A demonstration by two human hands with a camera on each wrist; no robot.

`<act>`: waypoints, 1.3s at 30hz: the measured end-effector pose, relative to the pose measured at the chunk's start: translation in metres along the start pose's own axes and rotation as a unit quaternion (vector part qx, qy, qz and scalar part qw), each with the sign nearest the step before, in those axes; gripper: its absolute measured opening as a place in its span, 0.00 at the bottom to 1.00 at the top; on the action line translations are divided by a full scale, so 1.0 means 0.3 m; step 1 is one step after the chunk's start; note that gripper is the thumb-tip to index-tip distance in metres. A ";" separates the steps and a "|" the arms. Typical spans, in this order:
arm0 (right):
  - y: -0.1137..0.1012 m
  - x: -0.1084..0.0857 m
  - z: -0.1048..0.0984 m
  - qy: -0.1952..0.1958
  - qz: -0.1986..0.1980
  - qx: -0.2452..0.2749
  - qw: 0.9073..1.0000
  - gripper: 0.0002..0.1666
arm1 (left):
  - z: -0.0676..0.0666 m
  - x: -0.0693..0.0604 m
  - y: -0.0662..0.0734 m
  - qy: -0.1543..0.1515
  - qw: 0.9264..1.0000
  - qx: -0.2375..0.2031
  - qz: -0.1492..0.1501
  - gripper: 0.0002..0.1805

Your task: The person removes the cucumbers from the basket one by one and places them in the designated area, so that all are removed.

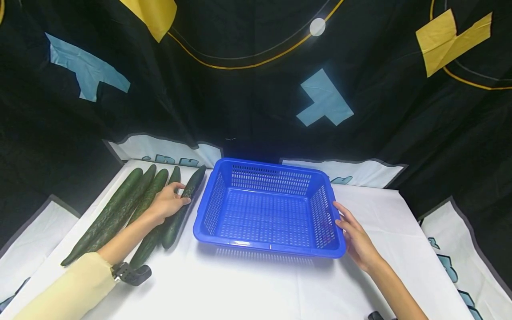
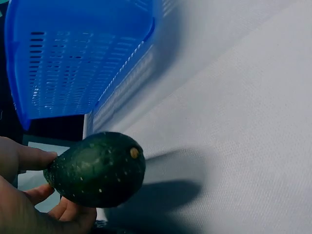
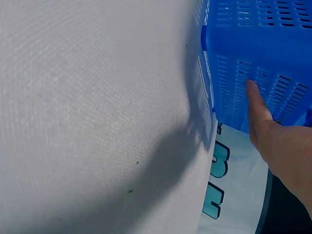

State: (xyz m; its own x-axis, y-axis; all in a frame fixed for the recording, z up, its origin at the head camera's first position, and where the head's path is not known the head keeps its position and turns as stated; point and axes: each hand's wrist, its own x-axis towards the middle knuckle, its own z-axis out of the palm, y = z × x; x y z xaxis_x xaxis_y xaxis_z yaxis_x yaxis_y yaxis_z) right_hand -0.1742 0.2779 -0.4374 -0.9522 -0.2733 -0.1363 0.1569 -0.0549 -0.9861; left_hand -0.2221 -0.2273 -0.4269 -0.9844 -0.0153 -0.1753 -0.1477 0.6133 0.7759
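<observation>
My left hand [image 1: 170, 202] holds a dark green cucumber [image 1: 173, 229] around its upper half, thumb on one side and fingers on the other. In the left wrist view, the cucumber [image 2: 100, 170] points its stem end at the camera, between the thumb [image 2: 36, 158] and the fingers below. My right hand [image 1: 358, 238] grips the right rim of a blue plastic basket [image 1: 268, 251], thumb over the edge. The right wrist view shows one finger [image 3: 258, 105] of that hand straight against the slotted outer wall; its thumb is hidden there. Nothing lies inside the basket.
Several more cucumbers [image 1: 106, 218] lie side by side on the left of the white-covered table [image 1: 240, 289], partly behind the left forearm. A black curtain [image 1: 240, 102] with blue and yellow patches hangs behind the table.
</observation>
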 end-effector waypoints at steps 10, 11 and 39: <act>-0.001 0.003 0.001 -0.001 0.000 -0.005 1.000 0.35 | 0.018 0.000 0.006 0.011 0.999 0.051 0.015 0.31; -0.001 0.004 0.001 -0.001 0.001 -0.004 1.000 0.35 | 0.019 0.002 0.004 0.011 0.998 0.055 0.015 0.31; 0.003 0.004 -0.003 0.001 0.005 -0.020 1.000 0.36 | -0.024 -0.004 0.005 0.037 0.996 0.078 0.024 0.29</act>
